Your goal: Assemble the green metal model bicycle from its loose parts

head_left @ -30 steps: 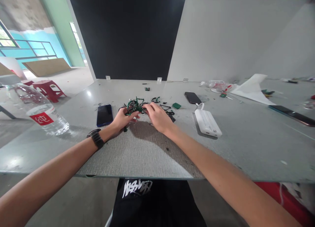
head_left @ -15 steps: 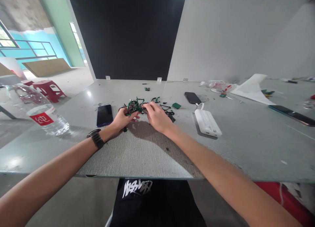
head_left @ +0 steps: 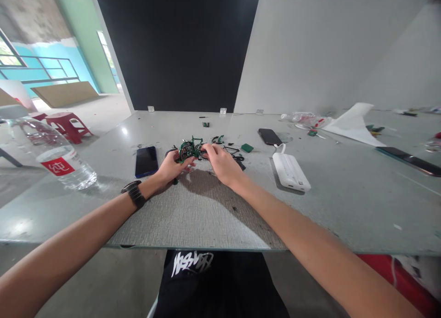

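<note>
Barely anything's been moved: model bike [head_left: 190, 149] is kept pinched by left hand [head_left: 171, 167] and right hand [head_left: 221, 163] mid-tabletop [head_left: 344, 194].

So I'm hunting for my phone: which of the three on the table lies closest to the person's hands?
The blue phone, lying just beside the left hand; the two black ones lie farther right.

Table [head_left: 344, 203] smooth, kinda glossy; mat [head_left: 193, 212] rough woven; bottle [head_left: 51, 159] clear plastic; powerbank [head_left: 291, 171] matt white plastic; phone [head_left: 146, 161] glossy glass.
</note>
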{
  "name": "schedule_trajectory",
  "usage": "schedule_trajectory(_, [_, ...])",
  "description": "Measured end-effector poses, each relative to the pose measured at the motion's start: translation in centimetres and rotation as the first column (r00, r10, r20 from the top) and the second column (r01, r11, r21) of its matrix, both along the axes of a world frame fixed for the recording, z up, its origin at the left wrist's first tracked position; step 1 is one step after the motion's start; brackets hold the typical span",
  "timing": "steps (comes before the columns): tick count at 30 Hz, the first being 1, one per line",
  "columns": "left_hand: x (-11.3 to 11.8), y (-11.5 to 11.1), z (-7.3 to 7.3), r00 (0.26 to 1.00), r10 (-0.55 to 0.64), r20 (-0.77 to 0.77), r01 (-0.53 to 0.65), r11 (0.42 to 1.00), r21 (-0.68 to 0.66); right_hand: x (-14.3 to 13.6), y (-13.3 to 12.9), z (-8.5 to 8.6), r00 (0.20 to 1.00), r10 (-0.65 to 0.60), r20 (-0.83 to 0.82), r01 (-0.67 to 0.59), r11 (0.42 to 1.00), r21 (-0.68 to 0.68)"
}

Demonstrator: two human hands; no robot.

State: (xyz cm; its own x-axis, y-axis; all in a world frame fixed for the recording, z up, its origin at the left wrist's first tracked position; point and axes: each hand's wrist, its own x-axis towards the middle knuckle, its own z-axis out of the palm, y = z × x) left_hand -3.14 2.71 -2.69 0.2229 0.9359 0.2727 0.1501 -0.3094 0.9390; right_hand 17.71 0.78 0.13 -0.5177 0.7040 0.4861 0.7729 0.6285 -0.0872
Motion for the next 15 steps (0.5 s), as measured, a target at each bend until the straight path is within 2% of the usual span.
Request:
schedule_trajectory(4, [0.05,-0.03,0.04,1.000,0.018,-0.016,-0.018,1.000,0.002,0.06,0.17,-0.11,1.000,0.019,-0.020,-0.020,0.998,-0.056])
schedule_trajectory(9, [0.19,-0.33,0.39,1.000,0.019,0.006,-0.019,1.000,0.001,-0.08,0.40,-0.28,0.998,0.054,-0.037,-0.054,0.998,-0.006])
schedule_trajectory(15, [0.08,-0.03,0.16,0.999,0.017,-0.028,-0.017,1.000,0.022,-0.22,-0.13,0.17,0.999,-0.008,0.045,0.008,1.000,-0.009])
